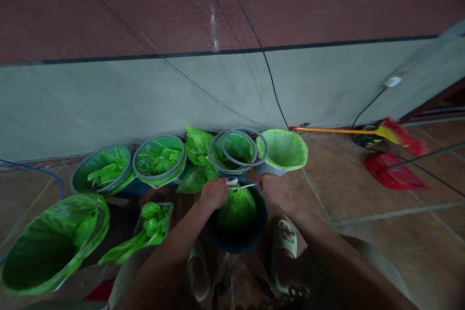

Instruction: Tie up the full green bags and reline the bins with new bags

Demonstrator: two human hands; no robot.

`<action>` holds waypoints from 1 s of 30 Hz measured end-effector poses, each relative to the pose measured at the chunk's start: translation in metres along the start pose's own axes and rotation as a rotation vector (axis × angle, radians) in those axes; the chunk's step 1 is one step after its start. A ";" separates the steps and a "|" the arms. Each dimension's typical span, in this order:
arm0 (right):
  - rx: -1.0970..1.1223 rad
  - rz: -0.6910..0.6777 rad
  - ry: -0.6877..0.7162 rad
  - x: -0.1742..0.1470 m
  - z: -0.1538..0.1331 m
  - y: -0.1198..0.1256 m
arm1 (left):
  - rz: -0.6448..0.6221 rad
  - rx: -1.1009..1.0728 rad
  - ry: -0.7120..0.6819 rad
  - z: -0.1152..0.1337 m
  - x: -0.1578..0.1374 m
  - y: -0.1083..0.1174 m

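Observation:
A gathered green trash bag [238, 207] hangs inside the dark round bin [262, 225] between my feet. Its white drawstring [249, 185] is stretched taut over the top of the bin. My left hand [215, 193] is closed on the left end of the drawstring. On the other side my right hand [273, 188] grips the right end, its fingertips partly hidden by the back of the hand. The neck of the bag is bunched just below the string.
Several bins with green liners stand along the wall, such as one with a grey rim [160, 136] and a pale one [283, 147]. A loose grey ring [266, 141] overlaps two. At right lie a broom [334, 130] and a red dustpan [394, 170]. Cables hang down the wall.

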State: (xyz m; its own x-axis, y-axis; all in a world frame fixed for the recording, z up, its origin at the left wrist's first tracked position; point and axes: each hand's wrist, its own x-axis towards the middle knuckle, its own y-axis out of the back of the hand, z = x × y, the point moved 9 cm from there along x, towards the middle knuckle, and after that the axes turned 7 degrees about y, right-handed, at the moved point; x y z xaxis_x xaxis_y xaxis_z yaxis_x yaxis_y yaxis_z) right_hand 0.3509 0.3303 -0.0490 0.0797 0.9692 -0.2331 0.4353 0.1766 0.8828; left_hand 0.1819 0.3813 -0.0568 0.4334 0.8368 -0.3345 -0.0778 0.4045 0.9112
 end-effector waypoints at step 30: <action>1.080 0.008 0.132 0.012 -0.031 0.001 | -0.184 -1.003 -0.148 0.034 0.003 -0.018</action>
State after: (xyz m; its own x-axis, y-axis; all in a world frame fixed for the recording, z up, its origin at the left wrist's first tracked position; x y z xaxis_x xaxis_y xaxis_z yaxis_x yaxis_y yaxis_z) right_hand 0.3250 0.3471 -0.0380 0.0171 0.9918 -0.1267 0.9989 -0.0115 0.0448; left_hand 0.2151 0.3635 -0.0658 0.6154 0.7043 -0.3539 -0.6831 0.7006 0.2064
